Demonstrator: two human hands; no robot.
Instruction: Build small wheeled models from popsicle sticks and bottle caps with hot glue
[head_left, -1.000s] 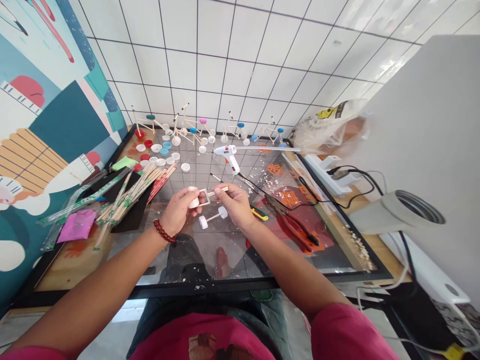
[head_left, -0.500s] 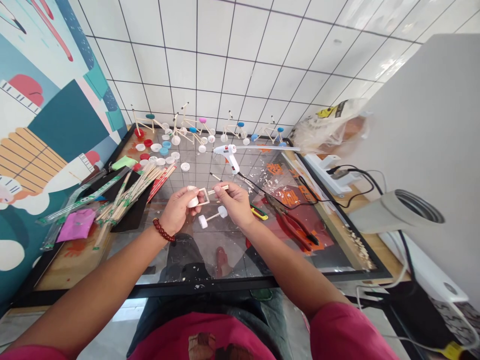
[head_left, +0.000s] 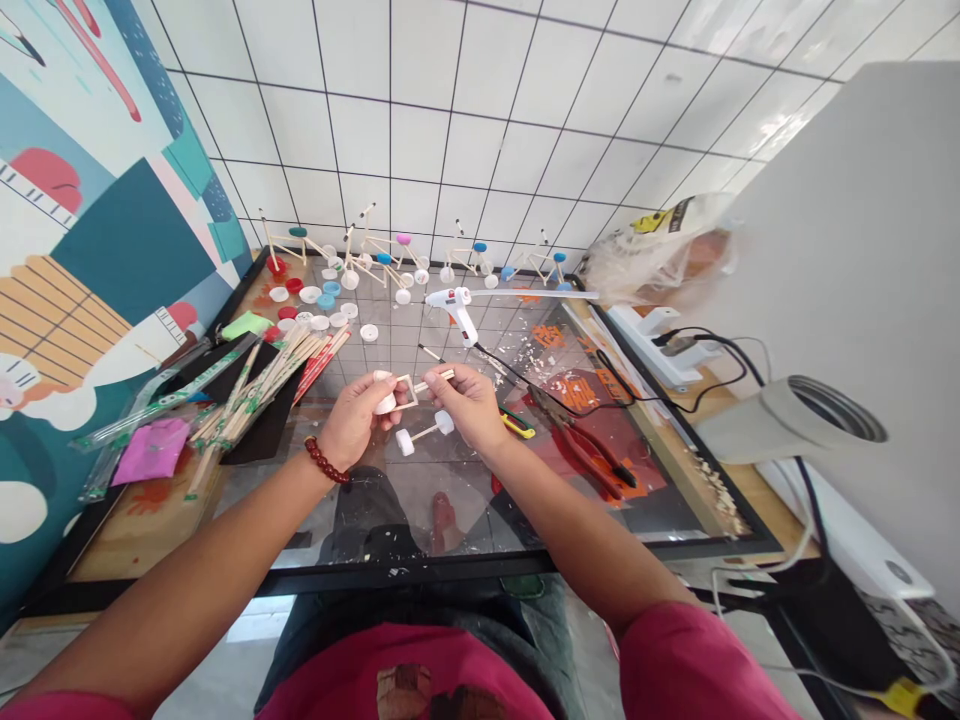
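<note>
My left hand (head_left: 358, 418) pinches a small frame of wooden sticks (head_left: 405, 391) with a white bottle cap (head_left: 386, 404) on it, above a glass table (head_left: 420, 500). My right hand (head_left: 471, 408) grips a short stick (head_left: 433, 379) at the frame's right end. Just below my hands lies an axle stick with two white caps (head_left: 424, 432) on the glass.
A white glue gun (head_left: 454, 303) stands behind my hands, its cable running right. Several finished stick bicycles (head_left: 390, 258) line the back wall. Loose caps (head_left: 319, 300) and bundled chopsticks (head_left: 262, 385) lie left. Red pliers (head_left: 592, 450) and a yellow cutter (head_left: 519, 425) lie right.
</note>
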